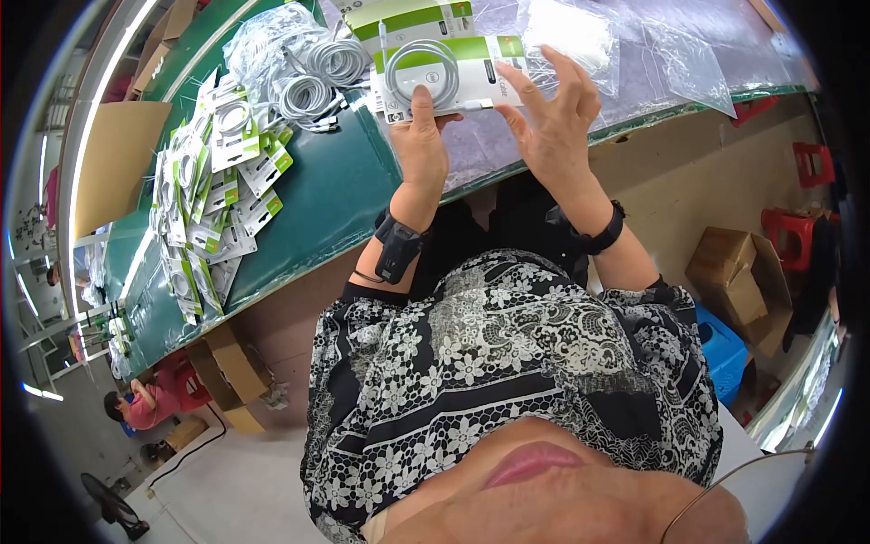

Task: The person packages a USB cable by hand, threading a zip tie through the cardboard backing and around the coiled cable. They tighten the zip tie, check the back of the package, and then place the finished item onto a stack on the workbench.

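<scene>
A white and green cardboard cable card (476,68) is held over the table's near edge by my left hand (422,150). My left thumb presses on the coiled grey-white cable (452,65) lying against the card's front, and the other fingers are behind the card. By the card's right end is my right hand (557,118), its fingers spread and curved, with the thumb close to a white cable plug (480,105). Nothing shows in its grasp. Just beyond, another green and white card (439,23) lies on the table.
To the left, many carded cables (213,199) form a heap on the green tabletop (335,181). Loose cable coils (308,98) lie beside a plastic bag of cables (270,43). Thin white strips (571,36) and a clear bag (691,68) are at the right. Cardboard boxes (739,281) stand below.
</scene>
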A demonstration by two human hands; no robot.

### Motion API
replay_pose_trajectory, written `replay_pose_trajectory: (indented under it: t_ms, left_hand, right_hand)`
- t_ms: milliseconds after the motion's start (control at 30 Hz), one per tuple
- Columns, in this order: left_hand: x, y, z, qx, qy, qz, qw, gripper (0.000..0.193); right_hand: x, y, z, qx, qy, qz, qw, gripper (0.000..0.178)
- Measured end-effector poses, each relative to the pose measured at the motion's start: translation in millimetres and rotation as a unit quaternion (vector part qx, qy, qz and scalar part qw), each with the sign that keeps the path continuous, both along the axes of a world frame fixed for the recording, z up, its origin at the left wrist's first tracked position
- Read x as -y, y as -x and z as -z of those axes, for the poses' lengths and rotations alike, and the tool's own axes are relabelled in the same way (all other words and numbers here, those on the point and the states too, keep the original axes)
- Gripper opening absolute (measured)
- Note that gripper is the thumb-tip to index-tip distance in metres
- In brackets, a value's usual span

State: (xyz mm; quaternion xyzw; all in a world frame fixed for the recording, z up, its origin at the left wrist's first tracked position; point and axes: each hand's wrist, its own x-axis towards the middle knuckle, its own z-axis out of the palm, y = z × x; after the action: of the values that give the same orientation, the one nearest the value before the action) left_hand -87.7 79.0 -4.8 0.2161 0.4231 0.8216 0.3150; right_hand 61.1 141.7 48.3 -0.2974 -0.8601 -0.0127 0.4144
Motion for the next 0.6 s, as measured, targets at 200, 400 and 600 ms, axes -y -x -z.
replay_pose_trajectory:
  t_ms: [200,400,600]
  left_hand:
    - [13.4,-7.9,-6.6,-0.006,0.035,0.063,0.997,0.030]
    - [24.1,-3.3,-4.1,0.025,-0.010,0.154,0.988,0.028]
    - [26.2,5.4,11.4,0.033,-0.005,0.199,0.979,0.029]
  right_hand:
    - [-24.4,18.4,5.9,0.021,0.012,-0.186,0.982,0.037]
    - [-31.9,18.0,-1.6,0.039,0.013,-0.240,0.970,0.026]
    - [-39.0,23.2,4.9,0.036,0.101,-0.327,0.939,0.010]
